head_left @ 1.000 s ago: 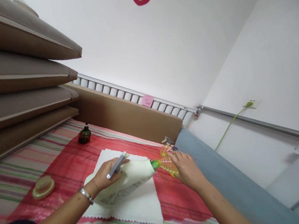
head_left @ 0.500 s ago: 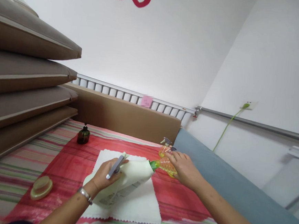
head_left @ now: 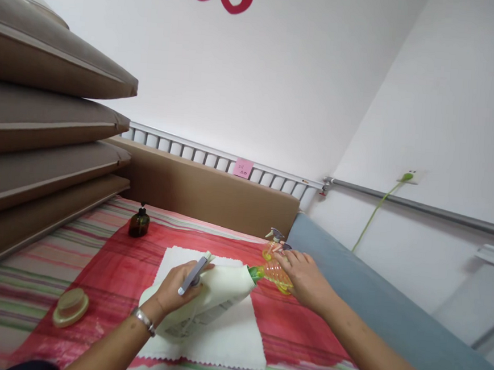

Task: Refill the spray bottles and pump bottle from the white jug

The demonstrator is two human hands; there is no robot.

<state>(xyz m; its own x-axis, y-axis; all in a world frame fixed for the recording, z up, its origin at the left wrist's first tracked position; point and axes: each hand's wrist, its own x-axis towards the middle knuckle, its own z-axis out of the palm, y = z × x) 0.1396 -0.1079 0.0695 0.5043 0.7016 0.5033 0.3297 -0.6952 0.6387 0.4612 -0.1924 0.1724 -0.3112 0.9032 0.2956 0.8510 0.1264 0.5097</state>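
My left hand (head_left: 181,285) is closed around a large pale green jug (head_left: 225,289), tilted with its green spout pointing right. A slim grey piece with a pale end (head_left: 194,273) sticks up from the same hand; I cannot tell its kind. My right hand (head_left: 306,278) is wrapped round a clear yellow ribbed bottle (head_left: 276,273), lying tilted with its neck against the jug's spout. Just behind stands a yellow spray bottle (head_left: 270,248) with a grey trigger head; another grey spray head shows by my right fingers. Beneath the jug lies a white scallop-edged cloth (head_left: 239,338).
A dark pump bottle (head_left: 139,223) stands at the back left of the red cloth (head_left: 107,271). A pale round lid-like piece (head_left: 70,308) lies front left. Stacked brown cushions (head_left: 56,113) rise on the left; a blue-grey padded side (head_left: 351,278) borders the right.
The view has shifted very slightly. Both hands, the jug and the yellow bottle keep nearly the same position.
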